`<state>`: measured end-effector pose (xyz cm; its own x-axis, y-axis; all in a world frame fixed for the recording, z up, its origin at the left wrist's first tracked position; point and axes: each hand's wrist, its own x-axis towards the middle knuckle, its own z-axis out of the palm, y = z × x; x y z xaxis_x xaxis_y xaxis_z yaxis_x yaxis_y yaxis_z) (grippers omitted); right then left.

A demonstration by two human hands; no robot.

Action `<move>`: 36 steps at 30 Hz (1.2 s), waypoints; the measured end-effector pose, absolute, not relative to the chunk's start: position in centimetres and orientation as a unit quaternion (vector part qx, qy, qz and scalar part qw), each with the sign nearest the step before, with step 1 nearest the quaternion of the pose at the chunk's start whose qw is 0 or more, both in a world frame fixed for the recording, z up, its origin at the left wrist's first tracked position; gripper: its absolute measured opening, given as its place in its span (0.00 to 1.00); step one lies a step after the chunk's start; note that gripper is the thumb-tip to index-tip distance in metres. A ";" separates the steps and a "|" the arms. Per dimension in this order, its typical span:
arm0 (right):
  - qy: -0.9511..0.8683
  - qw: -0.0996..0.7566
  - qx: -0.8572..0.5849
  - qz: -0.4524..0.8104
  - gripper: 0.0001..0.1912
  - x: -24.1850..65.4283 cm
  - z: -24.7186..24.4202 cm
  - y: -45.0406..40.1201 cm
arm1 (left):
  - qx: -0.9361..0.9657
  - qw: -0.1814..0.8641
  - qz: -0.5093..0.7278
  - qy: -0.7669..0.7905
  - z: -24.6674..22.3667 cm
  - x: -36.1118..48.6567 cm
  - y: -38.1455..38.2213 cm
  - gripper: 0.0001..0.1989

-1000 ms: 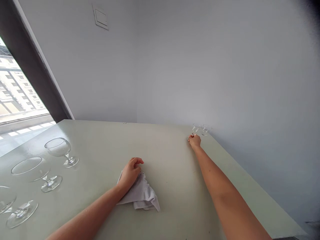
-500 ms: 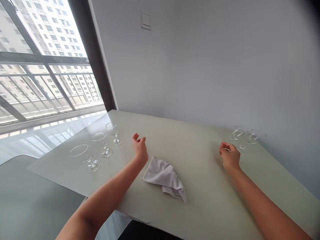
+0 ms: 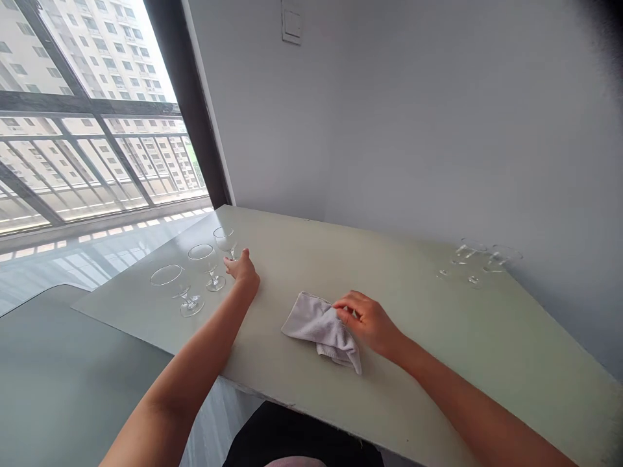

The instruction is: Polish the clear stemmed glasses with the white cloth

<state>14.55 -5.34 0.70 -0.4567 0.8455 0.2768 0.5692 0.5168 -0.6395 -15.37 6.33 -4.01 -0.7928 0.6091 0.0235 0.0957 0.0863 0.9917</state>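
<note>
My left hand (image 3: 242,267) is at the far wine glass (image 3: 224,241), its thumb and fingers around the lower stem and foot; the foot is mostly hidden. That glass stands upright. Nearer me in the same row stand a middle wine glass (image 3: 212,267) and a near wine glass (image 3: 183,295). My right hand (image 3: 370,324) has its curled fingers on the right upper edge of a pale lilac cloth (image 3: 316,327). The cloth lies folded and crumpled on the table, its loose corner toward me.
More clear glassware (image 3: 495,261) stands at the far right of the pale table (image 3: 418,383), by the wall (image 3: 438,130). A grey chair (image 3: 82,376) is at the left edge. Behind it are a window and railing (image 3: 131,162).
My left hand has moved left and forward to the far wine glass. My right hand has swung left from near the right-hand glasses to the cloth. The view has shifted slightly.
</note>
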 end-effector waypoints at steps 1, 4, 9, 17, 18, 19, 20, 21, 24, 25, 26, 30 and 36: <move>-0.861 0.267 -0.391 0.185 0.10 13.5 0.8 -6.3 | 0.221 0.208 0.628 0.717 -3.9 -15.4 6.5 0.33; -0.924 0.204 -0.320 0.050 0.15 11.4 -0.2 -8.3 | 0.158 0.218 0.626 0.732 -3.5 -15.7 7.2 0.39; -0.932 0.154 -0.327 -0.026 0.21 10.4 -3.5 -8.9 | 0.148 0.213 0.637 0.725 -3.1 -16.6 8.6 0.39; -0.919 0.167 -0.356 -0.032 0.13 10.3 -4.4 -8.4 | 0.244 0.234 0.646 0.684 -4.4 -15.3 8.4 0.20; -0.918 0.173 -0.357 -0.029 0.13 10.3 -4.4 -8.3 | 0.260 0.241 0.641 0.681 -4.6 -14.8 8.2 0.19; -0.917 0.177 -0.357 -0.025 0.13 10.3 -4.4 -8.3 | 0.275 0.248 0.636 0.677 -4.7 -14.2 8.0 0.18; -0.916 0.181 -0.358 -0.020 0.13 10.3 -4.4 -8.3 | 0.292 0.255 0.630 0.673 -4.8 -13.6 7.8 0.17; -0.915 0.184 -0.359 -0.015 0.13 10.3 -4.4 -8.3 | 0.309 0.260 0.625 0.668 -4.8 -13.0 7.6 0.17; -0.913 0.186 -0.363 -0.005 0.13 10.4 -4.4 -8.3 | 0.358 0.268 0.615 0.649 -4.4 -11.4 7.0 0.16; -0.913 0.186 -0.364 -0.004 0.13 10.4 -4.3 -8.3 | 0.374 0.265 0.614 0.642 -4.2 -11.1 6.7 0.16; -0.912 0.186 -0.364 -0.004 0.13 10.4 -4.3 -8.3 | 0.388 0.260 0.614 0.636 -3.9 -10.8 6.5 0.16; -0.913 0.189 -0.362 -0.010 0.12 10.5 -4.4 -8.3 | 0.426 0.229 0.619 0.619 -2.9 -10.5 5.7 0.14; -0.913 0.198 -0.355 -0.023 0.12 10.4 -4.6 -8.3 | 0.477 0.172 0.593 0.626 -2.9 -10.4 5.4 0.13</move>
